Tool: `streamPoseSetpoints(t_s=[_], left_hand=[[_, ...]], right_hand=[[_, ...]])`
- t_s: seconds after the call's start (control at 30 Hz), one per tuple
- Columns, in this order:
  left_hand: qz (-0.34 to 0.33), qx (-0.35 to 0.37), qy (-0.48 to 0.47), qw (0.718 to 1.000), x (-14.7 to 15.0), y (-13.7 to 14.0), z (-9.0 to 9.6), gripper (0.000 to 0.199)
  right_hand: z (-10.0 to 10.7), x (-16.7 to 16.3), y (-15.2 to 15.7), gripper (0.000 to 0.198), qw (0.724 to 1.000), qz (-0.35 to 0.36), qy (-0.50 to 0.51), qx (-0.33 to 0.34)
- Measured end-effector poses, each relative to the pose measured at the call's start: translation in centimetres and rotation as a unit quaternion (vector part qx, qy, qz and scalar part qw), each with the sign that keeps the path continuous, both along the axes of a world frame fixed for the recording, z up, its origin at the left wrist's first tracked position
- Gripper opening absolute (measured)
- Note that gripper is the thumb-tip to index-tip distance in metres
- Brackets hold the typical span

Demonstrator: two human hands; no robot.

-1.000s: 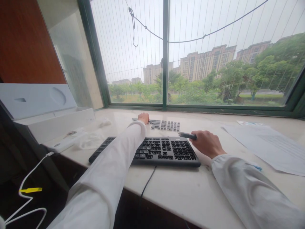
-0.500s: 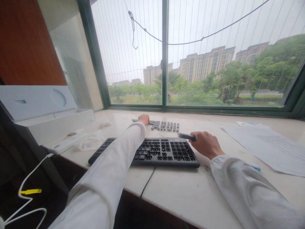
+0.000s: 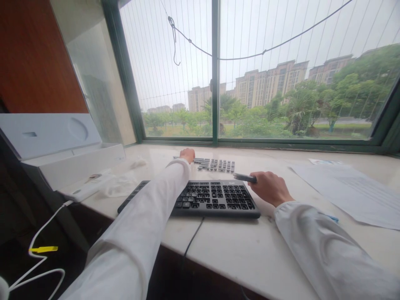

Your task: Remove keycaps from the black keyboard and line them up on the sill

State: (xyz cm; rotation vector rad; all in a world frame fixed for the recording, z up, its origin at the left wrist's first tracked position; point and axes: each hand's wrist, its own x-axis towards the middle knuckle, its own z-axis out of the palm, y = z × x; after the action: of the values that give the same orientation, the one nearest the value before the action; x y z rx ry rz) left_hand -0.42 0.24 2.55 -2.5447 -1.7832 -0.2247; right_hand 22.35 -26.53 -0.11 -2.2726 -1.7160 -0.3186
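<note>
A black keyboard point(image 3: 215, 212) lies across the sill, with bare key sockets over much of its right side and some keycaps still on near my left sleeve. Behind it, loose keycaps point(image 3: 221, 165) are laid out in rows. My left hand point(image 3: 187, 155) reaches over the keyboard to the left end of these rows, its fingers curled down; what they pinch, if anything, is hidden. My right hand point(image 3: 269, 187) is closed around a slim dark tool with a greyish tip point(image 3: 245, 178), held just above the keyboard's back right corner and pointing left. Its exact kind is unclear.
An open white box point(image 3: 78, 162) stands at the left, with a white device point(image 3: 90, 187) and crumpled clear plastic point(image 3: 120, 187) beside it. Printed paper sheets point(image 3: 346, 191) lie at the right. The keyboard's cable point(image 3: 193, 239) runs over the front edge. A window stands behind.
Both hands stay almost where they were, apart from a very slight shift. The right hand keeps its hold on the dark tool. The view has moved a little.
</note>
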Motion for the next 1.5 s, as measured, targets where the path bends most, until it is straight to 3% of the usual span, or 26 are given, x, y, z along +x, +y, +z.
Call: streamPoseSetpoints(t_s=[0.3,0.6,0.77,1.0,1.1,1.27,1.5], left_hand=[[0.010,0.025,-0.003,1.000,-2.6,-2.7,3.0,0.026],[-0.031,0.079,-0.007,0.996,-7.0,-11.5,4.0,0.022],[-0.008,0.112,-0.053,0.992,-11.2,-17.8,2.2,0.029],[-0.017,0.201,-0.109,0.973,-14.0,-23.7,-3.0,0.039],[-0.035,0.220,-0.139,0.965,-13.8,-24.5,-4.1,0.039],[-0.059,0.213,-0.156,0.963,-14.0,-24.7,-4.3,0.040],[-0.104,0.193,-0.172,0.960,-14.2,-23.7,-5.3,0.040]], right_hand=[[-0.2,0.7,0.0,0.030,1.000,-0.003,0.006,0.008],[0.2,0.2,-0.7,0.031,0.999,0.029,0.023,0.041],[0.0,0.5,-0.6,0.044,0.993,0.054,0.047,0.090],[0.4,-0.1,-1.1,0.046,0.984,0.028,0.072,0.158],[0.3,-0.5,-1.2,0.046,0.985,0.035,0.060,0.157],[0.1,-1.1,-1.4,0.045,0.991,0.040,0.043,0.121],[2.0,-4.2,-0.6,0.062,0.987,-0.001,0.066,0.148]])
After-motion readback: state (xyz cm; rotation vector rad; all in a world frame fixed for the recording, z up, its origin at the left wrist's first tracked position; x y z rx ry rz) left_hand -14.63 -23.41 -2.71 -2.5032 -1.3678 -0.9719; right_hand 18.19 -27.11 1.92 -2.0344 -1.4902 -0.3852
